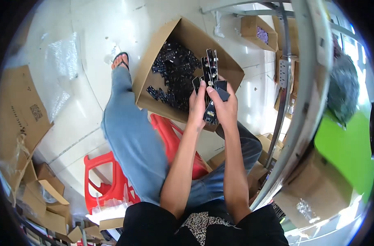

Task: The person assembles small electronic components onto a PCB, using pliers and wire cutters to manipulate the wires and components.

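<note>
Both my hands meet over the near right edge of a large open cardboard box (154, 53). My left hand (198, 104) is closed round the left side of a bunch of black circuit boards (210, 67), which carry small pale parts. From the other side my right hand (226, 104) grips the same bunch, its thumb lying near a dark flat rectangular piece (221, 94). Some boards stick out beyond my fingers, others hang below my palms. Inside the box lies a heap of small black pieces (176, 61), too small to tell one by one.
Red plastic stools (97, 162) stand by my legs. A metal rack frame (312, 82) runs along the right, with a power strip (283, 74) and a small box of purple pieces (262, 35) nearby. Flattened cardboard (25, 106) and bubble wrap (62, 78) lie at left.
</note>
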A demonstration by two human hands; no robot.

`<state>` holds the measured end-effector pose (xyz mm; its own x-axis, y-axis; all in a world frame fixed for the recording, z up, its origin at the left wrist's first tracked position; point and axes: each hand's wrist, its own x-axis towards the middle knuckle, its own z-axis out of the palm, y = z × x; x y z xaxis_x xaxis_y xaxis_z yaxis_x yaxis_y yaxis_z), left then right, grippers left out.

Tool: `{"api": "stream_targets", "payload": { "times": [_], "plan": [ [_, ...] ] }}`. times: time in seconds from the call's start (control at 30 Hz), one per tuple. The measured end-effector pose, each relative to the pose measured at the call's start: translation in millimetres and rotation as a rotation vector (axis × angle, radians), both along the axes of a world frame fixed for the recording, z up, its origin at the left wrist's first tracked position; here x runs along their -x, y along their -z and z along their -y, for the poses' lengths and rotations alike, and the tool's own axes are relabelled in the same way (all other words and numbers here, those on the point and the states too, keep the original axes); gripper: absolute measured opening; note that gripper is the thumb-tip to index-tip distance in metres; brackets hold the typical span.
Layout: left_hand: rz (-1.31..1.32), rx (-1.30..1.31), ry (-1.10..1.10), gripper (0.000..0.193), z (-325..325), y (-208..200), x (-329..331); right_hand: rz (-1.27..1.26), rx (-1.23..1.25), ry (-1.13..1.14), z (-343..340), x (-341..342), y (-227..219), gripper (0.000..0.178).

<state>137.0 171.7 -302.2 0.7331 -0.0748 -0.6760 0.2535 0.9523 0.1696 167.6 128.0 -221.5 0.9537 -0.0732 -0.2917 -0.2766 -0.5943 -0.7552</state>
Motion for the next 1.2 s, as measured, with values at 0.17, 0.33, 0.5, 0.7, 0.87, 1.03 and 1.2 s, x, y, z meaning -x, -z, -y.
{"api": "stream_targets", "payload": {
  "times": [0.17, 0.33, 0.5, 0.7, 0.87, 1.03, 1.2],
  "plan": [
    [-0.037, 0.059, -0.037, 0.047, -11.6, -56.1, 35.7, 0.062, 0.118, -0.097, -15.7, 32.5, -64.9, 0.052],
    [-0.037, 0.034, -0.181, 0.045, -29.0, -105.5, 102.4, 0.308, 0.196, -0.306, -27.5, 86.4, -100.6, 0.050],
    [0.103, 0.076, -0.153, 0.065, -35.4, -159.8, 151.5, 0.364, 0.293, -0.340, -25.8, 132.0, -161.7, 0.053],
    [0.200, 0.075, 0.084, 0.065, -10.7, -193.9, 239.2, 0.408, 0.270, -0.264, -4.3, 214.9, -217.4, 0.057],
    [0.256, 0.153, 0.291, 0.066, 19.6, -214.4, 278.8, 0.381, 0.357, -0.178, 20.2, 252.3, -251.0, 0.058],
    [0.279, 0.251, 0.442, 0.067, 55.8, -233.5, 309.1, 0.312, 0.462, -0.015, 59.8, 294.0, -279.3, 0.058],
    [0.280, 0.354, 0.633, 0.068, 70.7, -248.6, 318.1, 0.305, 0.526, 0.167, 88.0, 328.1, -301.6, 0.059]
  ]
}}
